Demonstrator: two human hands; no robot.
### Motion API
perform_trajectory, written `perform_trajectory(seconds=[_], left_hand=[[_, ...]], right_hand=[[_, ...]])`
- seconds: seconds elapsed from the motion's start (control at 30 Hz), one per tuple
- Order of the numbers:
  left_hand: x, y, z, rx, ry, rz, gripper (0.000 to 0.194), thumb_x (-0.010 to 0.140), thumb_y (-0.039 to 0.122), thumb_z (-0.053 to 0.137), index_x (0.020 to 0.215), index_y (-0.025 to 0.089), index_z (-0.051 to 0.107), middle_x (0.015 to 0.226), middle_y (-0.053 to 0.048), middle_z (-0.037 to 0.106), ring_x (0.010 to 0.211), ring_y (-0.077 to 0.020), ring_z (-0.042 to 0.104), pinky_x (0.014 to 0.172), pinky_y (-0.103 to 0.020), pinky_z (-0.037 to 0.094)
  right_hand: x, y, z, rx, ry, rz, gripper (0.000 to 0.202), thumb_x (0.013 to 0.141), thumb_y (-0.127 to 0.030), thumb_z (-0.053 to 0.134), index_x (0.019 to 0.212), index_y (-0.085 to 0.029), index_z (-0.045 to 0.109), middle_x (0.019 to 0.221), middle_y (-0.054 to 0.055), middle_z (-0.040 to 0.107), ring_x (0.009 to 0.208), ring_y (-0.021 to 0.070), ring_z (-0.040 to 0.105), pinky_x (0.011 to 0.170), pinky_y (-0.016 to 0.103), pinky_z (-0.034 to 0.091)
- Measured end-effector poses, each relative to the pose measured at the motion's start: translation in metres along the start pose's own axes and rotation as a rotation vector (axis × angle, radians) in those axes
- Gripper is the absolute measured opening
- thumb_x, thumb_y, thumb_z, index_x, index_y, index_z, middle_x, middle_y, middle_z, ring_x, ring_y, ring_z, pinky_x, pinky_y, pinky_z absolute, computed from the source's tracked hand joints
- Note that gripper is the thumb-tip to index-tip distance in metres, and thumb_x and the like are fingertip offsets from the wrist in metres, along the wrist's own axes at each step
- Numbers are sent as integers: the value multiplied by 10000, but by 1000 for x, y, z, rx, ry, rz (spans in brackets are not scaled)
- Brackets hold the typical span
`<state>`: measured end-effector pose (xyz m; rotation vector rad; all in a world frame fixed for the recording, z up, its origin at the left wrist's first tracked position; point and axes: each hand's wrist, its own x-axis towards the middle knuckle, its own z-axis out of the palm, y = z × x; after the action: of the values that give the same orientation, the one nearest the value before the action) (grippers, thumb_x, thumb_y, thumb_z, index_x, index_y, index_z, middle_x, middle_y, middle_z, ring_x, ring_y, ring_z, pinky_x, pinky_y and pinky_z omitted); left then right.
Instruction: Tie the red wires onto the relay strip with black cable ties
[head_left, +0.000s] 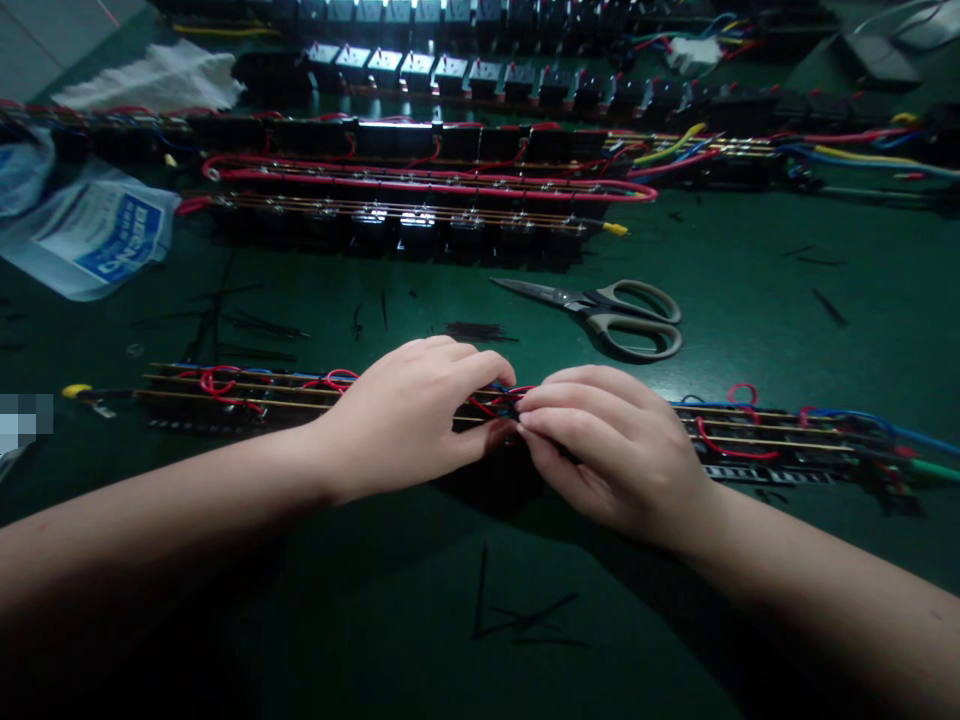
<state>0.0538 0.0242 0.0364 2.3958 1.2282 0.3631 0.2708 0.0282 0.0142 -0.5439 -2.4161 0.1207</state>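
A long black strip [292, 392] with brass rails and red and blue wires lies across the table in front of me. My left hand [420, 410] rests over its middle. The thumb and index finger curve round the wires from both sides, and the other fingers are partly hidden. Close beside it, my right hand [615, 440] has thumb and fingertips pinched together at the red wires [487, 402]. Whatever lies between those fingertips is too small to make out. Scissors [600, 310] lie partly open just behind my hands, pointing left.
Thin black ties [480, 331] lie scattered on the green table [750, 270]. Behind are more wired strips [420, 190] and a row of black socket modules [517, 78]. A plastic bag [97, 230] sits at left, with a white cloth [161, 78] further back.
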Motion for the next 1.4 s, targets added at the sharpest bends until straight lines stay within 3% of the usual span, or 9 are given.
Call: perform_trajectory(seconds=[0.2,0.47,0.63,0.97,1.1,1.4], left_hand=[[0,2,-2,0,-25,-34,247,893,352,572,1086,206,623,1023,-40,710,954,-232,639,827,-362,473],[1,2,-1,66,-48,-80,343,909,432,540,1150,203,620,1108,-84,699,1061,-284,616,911,-438,479],[3,0,-7,-62,-133,-90,279,927,392,523,1156,260,614,1084,-23,710,1035,-252,637,866,-405,488],[4,-7,-8,-418,-86,-142,275,900,243,561,1175,246,562,1134,-3,700,1061,-158,650,920,-316,521],[5,-5,-7,-327,-106,-172,312,924,263,509,1234,251,540,1112,-6,707,1028,-175,654,905,-337,520],[6,-6,-8,-230,-41,-230,304,953,197,360,1118,252,610,984,-3,700,911,-176,649,794,-314,525]], right_hand=[[1,-1,0,30,0,6,145,823,-76,653,904,-177,589,950,93,746,850,224,665,738,381,570],[3,-2,-1,64,3,34,137,827,-70,627,821,-200,587,922,84,756,814,209,670,725,380,579],[2,-1,-1,66,7,19,134,812,-74,655,827,-191,593,933,85,755,810,212,671,713,376,575],[3,0,-2,61,-1,28,152,829,-68,608,896,-203,593,923,79,754,809,209,674,708,365,571],[3,0,-3,70,-3,24,163,815,-56,622,891,-196,585,912,82,754,797,208,671,700,360,569],[2,-2,-1,53,12,34,150,813,-69,620,778,-205,569,893,80,766,776,198,675,700,367,583]])
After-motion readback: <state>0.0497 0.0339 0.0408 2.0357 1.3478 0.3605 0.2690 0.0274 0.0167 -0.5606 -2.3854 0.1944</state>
